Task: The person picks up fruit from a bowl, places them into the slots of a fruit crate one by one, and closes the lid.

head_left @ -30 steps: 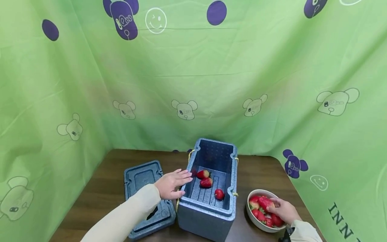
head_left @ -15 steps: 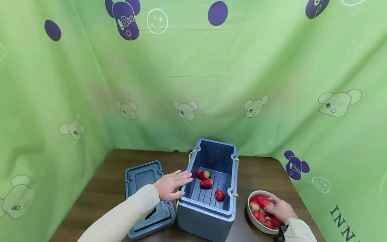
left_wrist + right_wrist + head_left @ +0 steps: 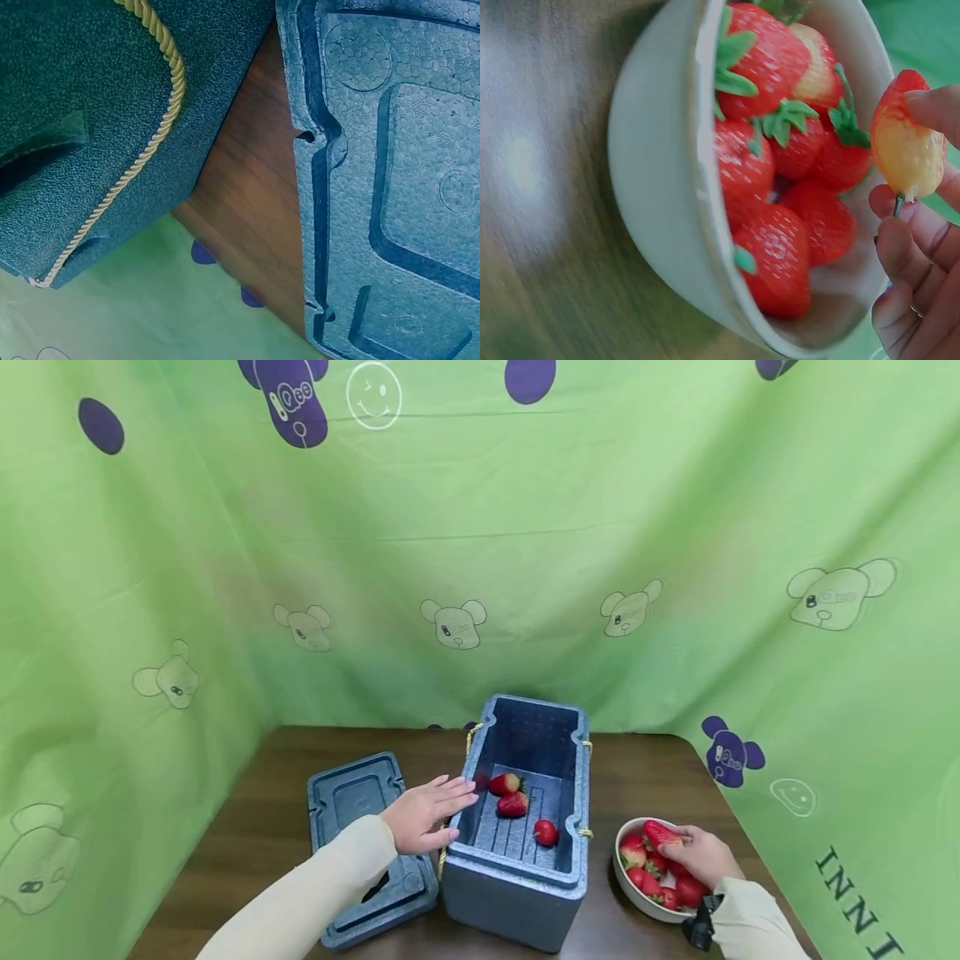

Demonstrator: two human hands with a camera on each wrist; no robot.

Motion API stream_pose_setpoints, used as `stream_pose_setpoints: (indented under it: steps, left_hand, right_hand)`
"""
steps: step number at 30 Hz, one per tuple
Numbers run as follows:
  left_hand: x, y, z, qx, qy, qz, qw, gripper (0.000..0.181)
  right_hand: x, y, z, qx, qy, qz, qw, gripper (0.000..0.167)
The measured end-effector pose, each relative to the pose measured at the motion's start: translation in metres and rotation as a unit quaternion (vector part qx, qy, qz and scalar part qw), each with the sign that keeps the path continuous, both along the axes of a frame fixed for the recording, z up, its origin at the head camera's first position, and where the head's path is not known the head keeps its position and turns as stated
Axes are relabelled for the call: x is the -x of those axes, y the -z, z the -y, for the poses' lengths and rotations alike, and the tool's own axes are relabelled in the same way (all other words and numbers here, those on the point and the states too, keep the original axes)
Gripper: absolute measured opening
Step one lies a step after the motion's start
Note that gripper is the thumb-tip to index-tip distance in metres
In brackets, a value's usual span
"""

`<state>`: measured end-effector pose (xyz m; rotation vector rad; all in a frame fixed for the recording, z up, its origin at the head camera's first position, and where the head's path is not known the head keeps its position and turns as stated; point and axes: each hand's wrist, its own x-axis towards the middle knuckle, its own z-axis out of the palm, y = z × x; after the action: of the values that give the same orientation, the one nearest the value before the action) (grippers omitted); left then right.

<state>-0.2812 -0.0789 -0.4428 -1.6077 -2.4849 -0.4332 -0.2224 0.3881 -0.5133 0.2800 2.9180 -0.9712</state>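
Observation:
My right hand pinches a strawberry over the white bowl. In the right wrist view, thumb and fingers hold that strawberry, red at one end and pale yellow at the other, with a short stem. Several more strawberries, some with green leaves, fill the bowl. With fingers outstretched, my left hand rests on the left rim of a blue-grey foam box. Inside the box lie two strawberries and a smaller, rounder red fruit. The left wrist view does not show the left hand.
Left of the box lies its foam lid, partly under my left forearm. Yellow rope handles hang on the box sides. A green printed cloth surrounds the wooden table at back and sides.
My right hand has lifted a strawberry slightly from among the others in the bowl. The left hand keeps its place on the box rim. The head view has tilted a little.

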Motion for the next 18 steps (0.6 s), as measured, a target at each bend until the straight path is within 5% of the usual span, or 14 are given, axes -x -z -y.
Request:
stream_pose_setpoints:
  steps: [9, 18]
  left_hand:
    - [0.003, 0.005, -0.009, -0.019, 0.029, -0.018, 0.9992, 0.051]
    - [0.0, 0.0, 0.001, -0.015, 0.03, -0.041, 0.9986, 0.049]
  right_hand:
    - [-0.008, -0.024, -0.003, 0.036, 0.03, -0.027, 0.9985, 0.055]
    - [0.008, -0.062, 0.013, -0.015, -0.024, -0.087, 0.9958, 0.049]
